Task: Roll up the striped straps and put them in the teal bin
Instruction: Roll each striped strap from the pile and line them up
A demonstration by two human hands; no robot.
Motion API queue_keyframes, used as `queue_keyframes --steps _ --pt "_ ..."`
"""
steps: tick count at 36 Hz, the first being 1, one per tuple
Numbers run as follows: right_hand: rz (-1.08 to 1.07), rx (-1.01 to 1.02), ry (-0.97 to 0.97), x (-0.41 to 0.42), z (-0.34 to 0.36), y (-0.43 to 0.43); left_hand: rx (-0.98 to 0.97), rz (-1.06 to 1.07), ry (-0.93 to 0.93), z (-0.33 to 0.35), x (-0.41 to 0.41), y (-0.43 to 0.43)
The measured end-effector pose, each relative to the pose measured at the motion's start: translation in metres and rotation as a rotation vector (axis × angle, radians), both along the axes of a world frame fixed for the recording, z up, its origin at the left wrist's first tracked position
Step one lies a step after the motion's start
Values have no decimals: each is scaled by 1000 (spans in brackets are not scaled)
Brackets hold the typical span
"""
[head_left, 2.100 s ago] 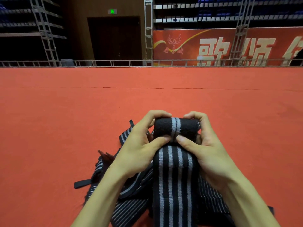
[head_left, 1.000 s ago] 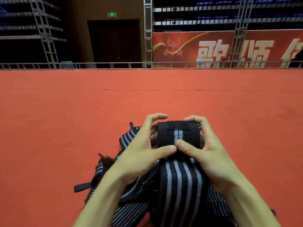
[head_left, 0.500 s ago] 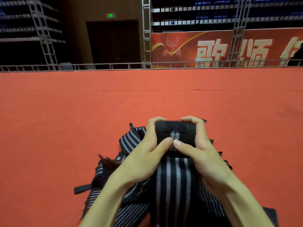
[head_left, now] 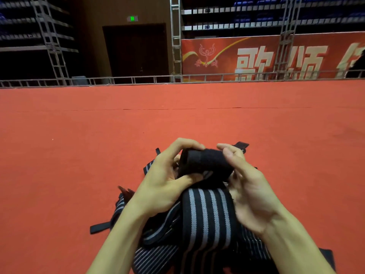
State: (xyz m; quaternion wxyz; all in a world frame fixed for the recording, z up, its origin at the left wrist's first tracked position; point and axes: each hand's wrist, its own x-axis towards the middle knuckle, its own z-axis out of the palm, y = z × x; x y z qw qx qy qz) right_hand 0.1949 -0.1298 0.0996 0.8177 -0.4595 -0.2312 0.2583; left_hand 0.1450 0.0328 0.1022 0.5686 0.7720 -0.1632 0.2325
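A black strap with grey stripes (head_left: 207, 216) runs from the bottom edge up to a tight black roll (head_left: 205, 163) at its far end. My left hand (head_left: 166, 186) grips the roll's left side, thumb under its front and fingers curled over the top. My right hand (head_left: 248, 192) holds the right side, fingers curled over the top. Under the strap lies a loose heap of more striped straps (head_left: 156, 252) on the red carpet. No teal bin is in view.
Red carpet (head_left: 79, 155) spreads all around the heap. A low metal rail (head_left: 138, 80) edges its far side, with scaffold towers, a dark doorway and a red banner (head_left: 256, 56) behind it. A black strap end (head_left: 98, 228) pokes out at the left.
The roll has grown thicker and turned towards me, its grey stripes wound under so its outside is now black. Both hands shifted their hold around it; my right thumb has left the front.
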Motion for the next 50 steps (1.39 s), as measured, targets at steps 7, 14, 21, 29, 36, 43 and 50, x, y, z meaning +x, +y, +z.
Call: queue_keyframes --steps 7,14,21,29,36,43,50 --pt "-98 9 -120 0 -1 3 -18 -1 3 -5 4 -6" --pt "-122 69 -185 3 -1 -1 -291 -119 221 -7 3 -9" --pt "-112 79 -307 7 -7 -3 -281 -100 302 -10 5 -20" --pt "-67 -21 -448 13 -7 -11 -295 -161 349 -8 1 -19" --pt "-210 -112 -484 12 -11 -4 -426 -173 312 -10 6 -6" --pt "-94 -81 -353 11 -10 -2 -311 -51 193 -10 7 1" --pt "-150 -103 -382 9 -9 -4 -242 -94 308 -2 -3 9"
